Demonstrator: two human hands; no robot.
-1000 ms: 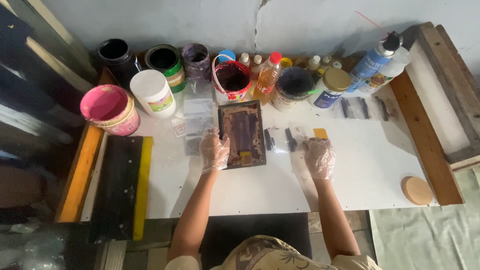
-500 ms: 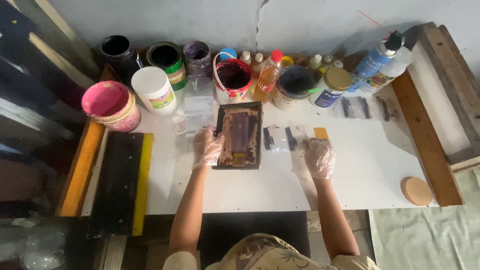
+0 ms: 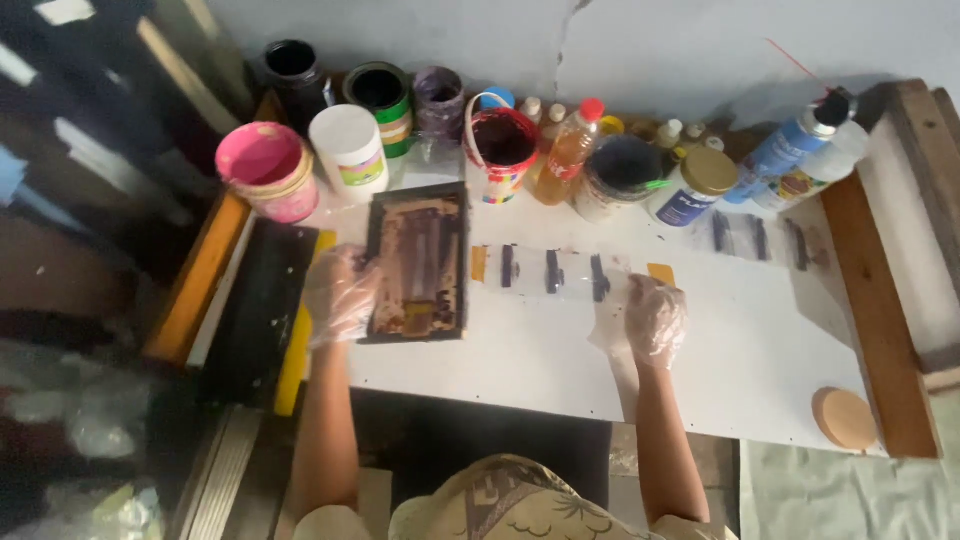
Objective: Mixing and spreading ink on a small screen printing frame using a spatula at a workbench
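Thin clear plastic gloves cover both hands. Left hand (image 3: 342, 296) grips the left edge of a small dark-framed printing screen (image 3: 418, 262), brown-stained mesh, lying at 10 o'clock on the white surface (image 3: 560, 360). Right hand (image 3: 655, 320), fingers spread flat, presses a clear strip with dark bars (image 3: 552, 271). Step, as judged: moving the screen off the strip; next calls for a steady lift. Paint jars (image 3: 500, 150) line 12 o'clock.
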